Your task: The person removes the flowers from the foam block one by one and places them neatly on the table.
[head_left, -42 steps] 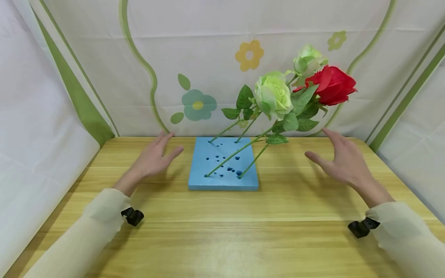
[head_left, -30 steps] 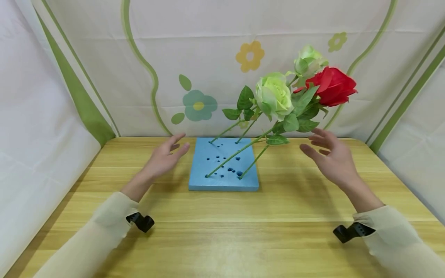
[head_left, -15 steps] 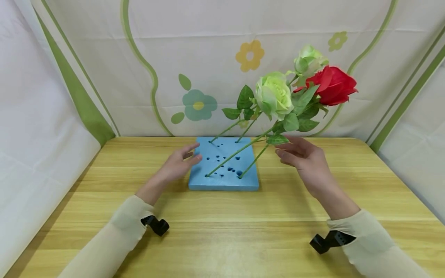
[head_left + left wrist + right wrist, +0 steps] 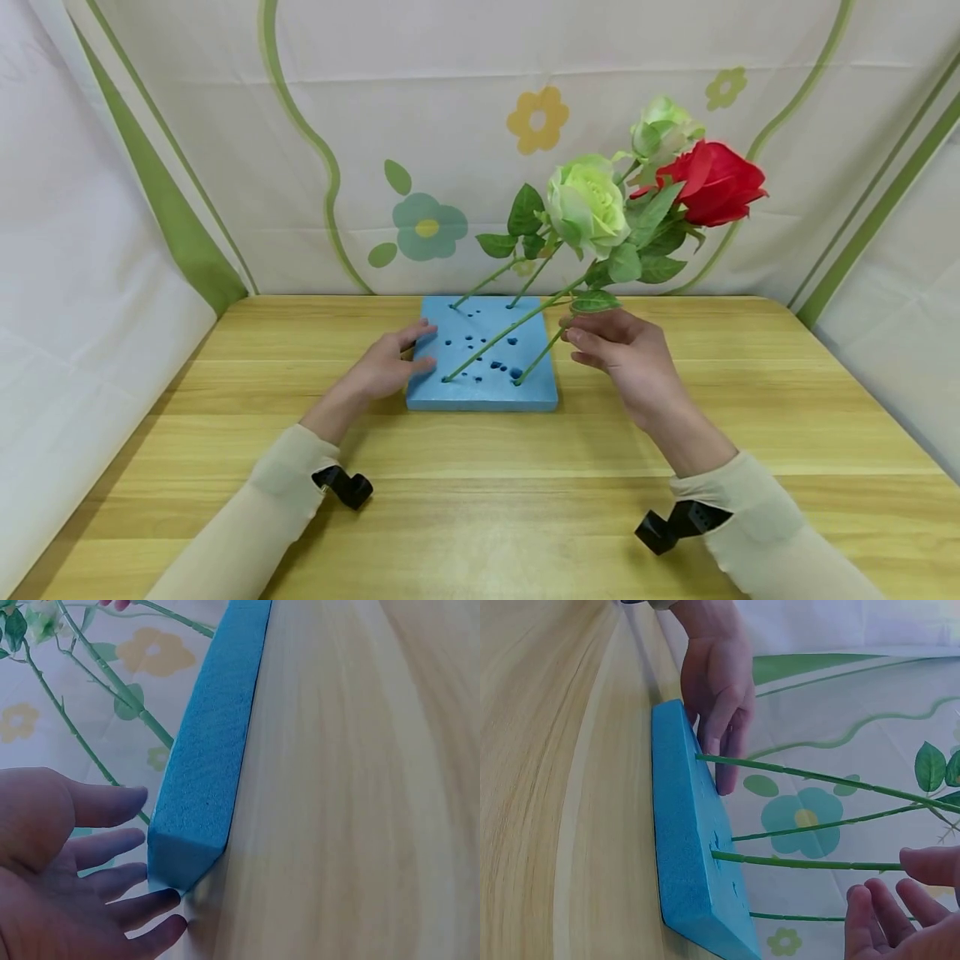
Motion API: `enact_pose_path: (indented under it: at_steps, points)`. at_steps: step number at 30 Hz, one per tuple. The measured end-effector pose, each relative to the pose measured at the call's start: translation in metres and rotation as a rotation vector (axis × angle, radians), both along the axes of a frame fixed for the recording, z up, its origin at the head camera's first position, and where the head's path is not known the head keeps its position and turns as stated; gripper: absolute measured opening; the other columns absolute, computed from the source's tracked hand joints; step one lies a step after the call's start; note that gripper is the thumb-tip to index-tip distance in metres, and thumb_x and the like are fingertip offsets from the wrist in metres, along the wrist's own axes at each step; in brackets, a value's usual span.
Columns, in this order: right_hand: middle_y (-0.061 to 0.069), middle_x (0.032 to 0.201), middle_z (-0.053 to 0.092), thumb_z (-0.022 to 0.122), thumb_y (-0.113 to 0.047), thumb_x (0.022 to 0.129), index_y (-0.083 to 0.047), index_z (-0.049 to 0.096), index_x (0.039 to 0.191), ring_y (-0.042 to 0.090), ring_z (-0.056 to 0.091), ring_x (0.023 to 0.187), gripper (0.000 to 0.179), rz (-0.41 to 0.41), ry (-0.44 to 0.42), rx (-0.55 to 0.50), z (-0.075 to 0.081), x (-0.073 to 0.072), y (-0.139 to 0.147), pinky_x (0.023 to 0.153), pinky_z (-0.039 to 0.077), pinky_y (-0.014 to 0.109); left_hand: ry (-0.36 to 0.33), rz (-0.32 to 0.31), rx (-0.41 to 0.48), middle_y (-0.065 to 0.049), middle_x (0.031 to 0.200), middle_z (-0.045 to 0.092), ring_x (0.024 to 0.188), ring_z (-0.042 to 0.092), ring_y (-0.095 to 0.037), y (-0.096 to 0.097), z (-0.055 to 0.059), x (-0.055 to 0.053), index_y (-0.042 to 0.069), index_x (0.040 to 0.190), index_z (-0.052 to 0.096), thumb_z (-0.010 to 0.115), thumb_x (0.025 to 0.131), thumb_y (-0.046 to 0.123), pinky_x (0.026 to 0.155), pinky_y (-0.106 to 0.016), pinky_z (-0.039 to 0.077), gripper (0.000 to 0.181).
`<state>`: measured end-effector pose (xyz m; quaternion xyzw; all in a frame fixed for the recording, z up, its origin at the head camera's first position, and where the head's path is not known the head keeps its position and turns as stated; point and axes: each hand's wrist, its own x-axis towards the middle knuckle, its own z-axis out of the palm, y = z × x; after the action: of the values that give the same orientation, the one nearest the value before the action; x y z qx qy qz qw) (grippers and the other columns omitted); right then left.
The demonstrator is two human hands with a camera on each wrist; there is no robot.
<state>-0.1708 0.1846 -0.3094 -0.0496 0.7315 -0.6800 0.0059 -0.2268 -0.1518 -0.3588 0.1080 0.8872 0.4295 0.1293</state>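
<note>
A blue foam block with several holes lies on the table, with several green rose stems stuck in it at a slant. Two pale green roses and a red rose lean to the upper right. My right hand pinches the front right rose stem between thumb and fingertips, just below a leaf. In the right wrist view, my thumb overlaps this stem. My left hand rests at the block's left edge, fingers extended and spread; in the left wrist view its fingertips meet the block's corner.
The wooden table runs to a white fabric backdrop printed with flowers and green lines. Fabric also hangs at both sides. Rose leaves hang close over my right hand. A black camera sits on each wrist.
Both hands have moved inward from wide apart. My left hand has come to the block's left edge; my right has reached the front right stem and taken hold of it.
</note>
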Motion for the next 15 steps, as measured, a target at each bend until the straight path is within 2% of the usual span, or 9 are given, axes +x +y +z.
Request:
enact_pose_path:
  at_steps: [5,11,15]
  points:
    - [-0.007,0.124,0.075,0.070,-0.014,0.104,0.007,0.065,0.133,0.010,0.075,0.110,0.036,-0.021,0.009,0.038,-0.0012,-0.0009,-0.0035,0.090,0.063,0.024,0.017,-0.047,-0.025,-0.010,0.180,0.017,0.166,0.016,-0.038,-0.0018,0.0000,0.0013,0.007,0.164,0.041,0.065,0.105,0.010,0.134,-0.056,0.020,0.063]
    - [-0.003,0.124,0.075,0.071,-0.018,0.103,0.002,0.069,0.130,0.014,0.076,0.110,0.033,-0.038,0.028,0.097,-0.0035,-0.0012,-0.0083,0.088,0.063,0.024,0.024,-0.052,-0.035,-0.010,0.180,0.016,0.165,0.017,-0.039,-0.0036,0.0004,0.0022,0.006,0.164,0.039,0.065,0.105,0.009,0.133,-0.056,0.020,0.065]
    - [0.001,0.120,0.077,0.069,-0.018,0.104,0.001,0.068,0.132,0.010,0.077,0.105,0.034,-0.045,0.032,0.113,-0.0045,0.0001,-0.0081,0.088,0.063,0.024,0.023,-0.054,-0.032,-0.010,0.180,0.016,0.166,0.017,-0.038,-0.0031,-0.0013,0.0012,0.007,0.164,0.039,0.065,0.105,0.009,0.133,-0.055,0.021,0.065]
